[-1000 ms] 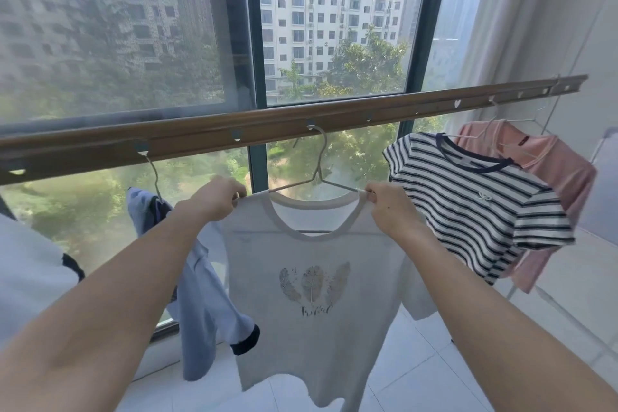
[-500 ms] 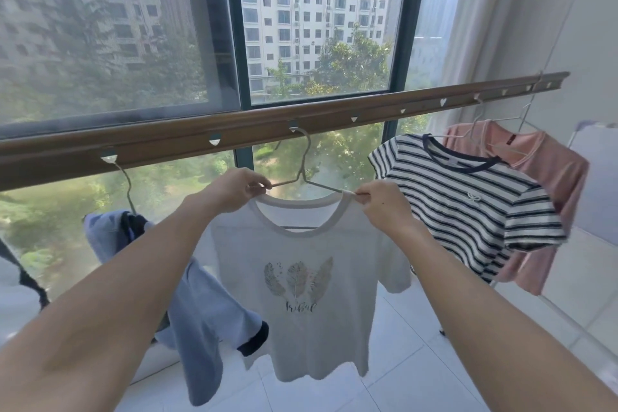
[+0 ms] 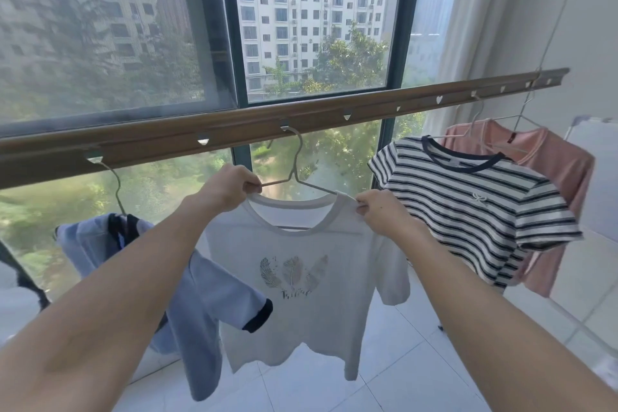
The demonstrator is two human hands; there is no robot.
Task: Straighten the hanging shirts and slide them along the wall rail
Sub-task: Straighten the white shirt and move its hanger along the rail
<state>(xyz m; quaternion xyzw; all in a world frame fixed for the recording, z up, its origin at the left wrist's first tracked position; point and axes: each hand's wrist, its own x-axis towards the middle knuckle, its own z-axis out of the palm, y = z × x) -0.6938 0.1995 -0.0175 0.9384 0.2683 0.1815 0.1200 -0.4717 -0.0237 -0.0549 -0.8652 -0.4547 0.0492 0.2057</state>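
You've pulled the white shirt (image 3: 311, 281) rightward along the rail (image 3: 234, 130) toward the striped shirt (image 3: 468, 207), left hand (image 3: 227, 187) and right hand (image 3: 381, 214) still pinching its shoulders, so next is release.

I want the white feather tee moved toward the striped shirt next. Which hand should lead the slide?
Probably the right hand: it pinches the white tee at the shoulder nearest the striped shirt. The left hand grips the far shoulder.
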